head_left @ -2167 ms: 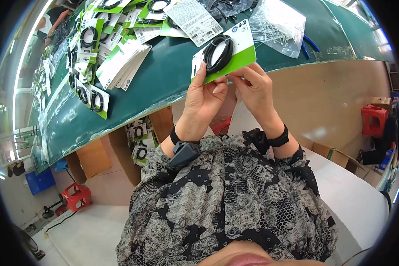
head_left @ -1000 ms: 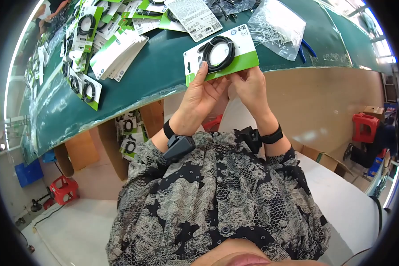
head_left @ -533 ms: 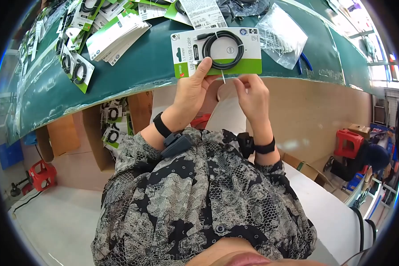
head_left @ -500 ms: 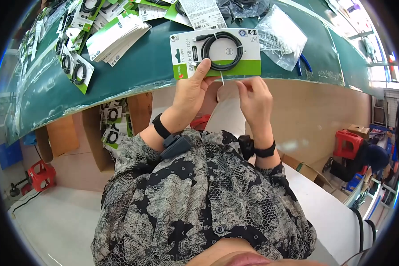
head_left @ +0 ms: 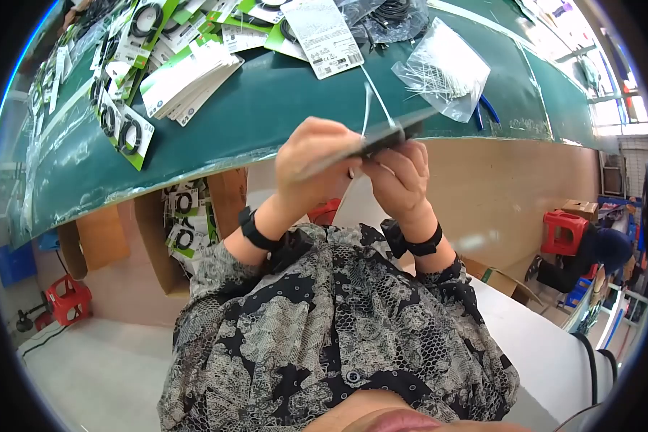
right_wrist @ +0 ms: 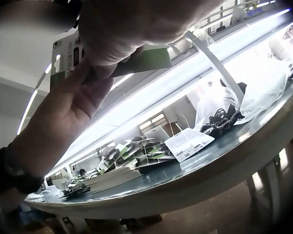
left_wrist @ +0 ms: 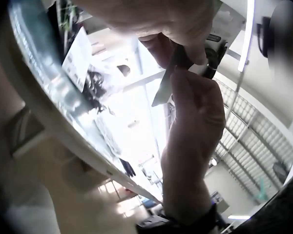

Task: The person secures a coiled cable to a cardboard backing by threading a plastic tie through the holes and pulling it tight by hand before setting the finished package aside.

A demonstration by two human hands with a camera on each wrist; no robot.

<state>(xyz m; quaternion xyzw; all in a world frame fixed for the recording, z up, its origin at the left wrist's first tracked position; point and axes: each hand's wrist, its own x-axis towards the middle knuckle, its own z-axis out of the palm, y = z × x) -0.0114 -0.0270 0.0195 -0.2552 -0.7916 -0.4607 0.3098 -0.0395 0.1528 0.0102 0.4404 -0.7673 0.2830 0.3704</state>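
Tilted up since half a second ago, the USB cable card (head_left: 390,135) now sits edge-on between both hands. The left hand (head_left: 313,162) grips its left end and the right hand (head_left: 399,180) pinches it from below. A white cable tie (head_left: 371,101) sticks up just above the fingers.

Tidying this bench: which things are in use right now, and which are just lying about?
In use: cable card, gripped by left hand and right hand; white tie sticking up from it.
Lying about: stack of cards; bag of ties; blue-handled tool; bagged cables.
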